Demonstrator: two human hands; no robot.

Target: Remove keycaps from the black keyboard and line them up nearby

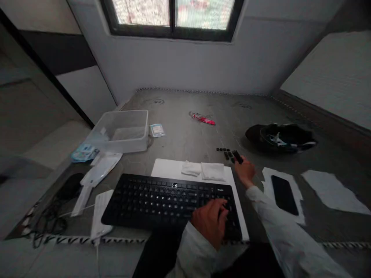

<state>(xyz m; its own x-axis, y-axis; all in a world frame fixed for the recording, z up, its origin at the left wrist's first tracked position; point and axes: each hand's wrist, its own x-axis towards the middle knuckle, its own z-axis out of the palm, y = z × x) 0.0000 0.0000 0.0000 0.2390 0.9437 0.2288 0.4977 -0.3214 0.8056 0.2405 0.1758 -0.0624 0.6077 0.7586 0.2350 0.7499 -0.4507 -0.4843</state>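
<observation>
A black keyboard (162,200) lies on a white board (162,166), its number pad towards the right. My left hand (210,220) rests over the number pad, fingers bent and drawn close; what lies between the fingertips is hidden. Beyond the board, my right hand (245,170) has closed its fingers on an elongated black keycap (238,156). Right beside it, several small black keycaps (222,149) are set out in short rows on the grey mat (179,143).
Folded white cloths (213,171) lie at the board's far edge. To the right are a phone (284,195) on paper and a dark open pouch (281,139). Leftward stand a clear plastic box (124,144), packets (84,152) and tangled cables (50,220). A red item (204,119) lies farther back.
</observation>
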